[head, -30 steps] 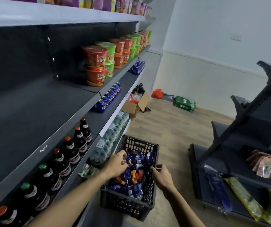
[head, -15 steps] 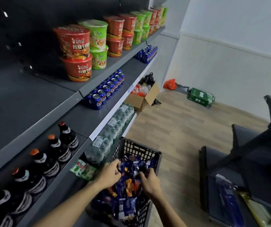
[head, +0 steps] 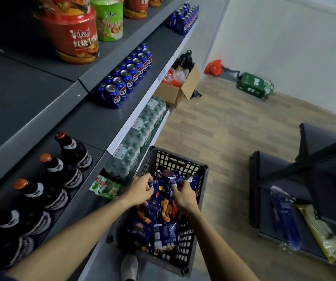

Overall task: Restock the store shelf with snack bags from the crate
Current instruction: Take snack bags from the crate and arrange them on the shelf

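A black slotted crate (head: 195, 236) stands on the floor beside the grey store shelf (head: 94, 126), full of dark blue snack bags (head: 163, 226). Both my hands are inside the crate at its far end. My left hand (head: 140, 190) pinches the left edge of a blue snack bag (head: 161, 189) lying on top of the pile. My right hand (head: 183, 194) grips the same bag's right edge, fingers curled over it. The bag still rests on the others.
Soy sauce bottles (head: 61, 171), blue cans (head: 126, 78), cup noodles (head: 75, 35) and water bottle packs (head: 138, 138) fill the left shelves. Green packets (head: 104, 186) lie on the bottom shelf. A cardboard box (head: 177, 88) and green carton (head: 254, 86) sit on the floor; another shelf (head: 305, 189) stands right.
My view has tilted down and closer to the crate. My right hand moved from the crate's rim into the pile, and both hands have closed on a top blue bag.
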{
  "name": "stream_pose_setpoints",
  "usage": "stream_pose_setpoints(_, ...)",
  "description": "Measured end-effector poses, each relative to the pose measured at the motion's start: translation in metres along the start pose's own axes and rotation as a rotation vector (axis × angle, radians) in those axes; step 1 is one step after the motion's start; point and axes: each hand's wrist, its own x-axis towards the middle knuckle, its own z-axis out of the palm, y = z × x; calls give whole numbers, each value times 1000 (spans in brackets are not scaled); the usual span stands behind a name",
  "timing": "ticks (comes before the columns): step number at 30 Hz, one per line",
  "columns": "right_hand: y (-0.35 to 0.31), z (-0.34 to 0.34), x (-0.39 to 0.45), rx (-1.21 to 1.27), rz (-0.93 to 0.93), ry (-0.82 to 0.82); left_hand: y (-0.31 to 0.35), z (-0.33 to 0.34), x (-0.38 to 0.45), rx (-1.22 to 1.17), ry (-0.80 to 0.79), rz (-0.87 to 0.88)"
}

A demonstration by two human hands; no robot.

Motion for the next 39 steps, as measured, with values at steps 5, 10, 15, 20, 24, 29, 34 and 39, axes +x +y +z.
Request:
stream_pose_setpoints(5, 3, 19, 21, 12, 32, -37, -19, 14, 21, 11, -40, -9)
stream_pose_setpoints(10, 14, 42, 48, 7, 38, -68, -38, 31, 42, 25, -51, -47)
stream_pose_setpoints(15, 36, 63, 68, 6, 47, -102, -56, 54, 57, 34, -63, -81)
stream_pose_setpoints(20, 59, 73, 82, -50, 64, -168, -67, 77, 65, 30, -71, -126)
stream_pose_setpoints(24, 75, 78, 95, -91, 42, -215, -73, 93, 70, 15, -93, -172)
stream_pose_setpoints(29, 96, 92, 111, -140, 55, -271, -87, 118, 72, -46, -95, -245)
stream_pose_setpoints(34, 111, 109, 127, -146, 59, -309, -104, 133, 78, -36, -95, -293)
stream_pose_setpoints(39, 126, 130, 138, -120, 94, -359, -118, 147, 85, -33, -102, -351)
